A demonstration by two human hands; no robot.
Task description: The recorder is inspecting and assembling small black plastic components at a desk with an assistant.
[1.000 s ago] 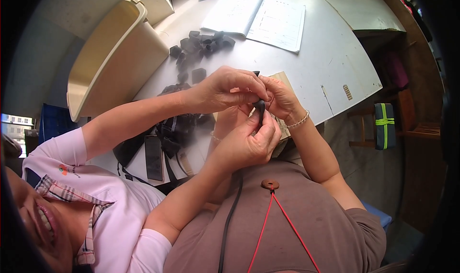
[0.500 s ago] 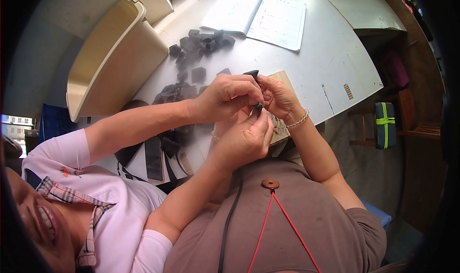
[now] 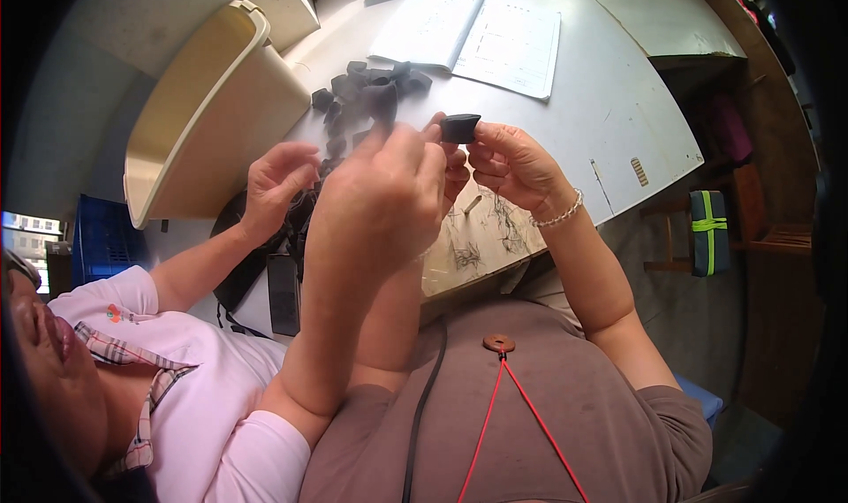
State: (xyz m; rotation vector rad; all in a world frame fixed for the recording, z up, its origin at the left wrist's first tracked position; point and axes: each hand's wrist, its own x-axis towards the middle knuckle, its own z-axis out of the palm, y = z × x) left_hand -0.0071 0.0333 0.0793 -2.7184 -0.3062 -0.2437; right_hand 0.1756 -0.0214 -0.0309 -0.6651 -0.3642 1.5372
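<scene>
A small folded black fabric piece (image 3: 459,129) is held up over the board between my two hands. My right hand (image 3: 517,166), with a beaded bracelet at the wrist, pinches its right end. My left hand (image 3: 455,169) grips the left end, its palm and wrist mostly hidden behind a co-worker's arm. Crossing in front of me, the co-worker's right hand (image 3: 389,185) lifts another black fabric piece (image 3: 381,102). That person's left hand (image 3: 281,183) hangs open near the dark pile (image 3: 300,211). Under my hands lies a wooden board (image 3: 450,269) strewn with black thread scraps.
Several black pieces (image 3: 406,81) lie on the white table (image 3: 583,141) beside an open notebook (image 3: 508,44). A beige bin (image 3: 212,141) stands at the left. The co-worker leans in closely from the left. A stool with a dark green bundle (image 3: 708,232) stands to the right.
The co-worker's hands have pulled away from mine leftward, the right one now raising a black piece. My hands have come slightly up and hold the fabric piece level, uncovering the board.
</scene>
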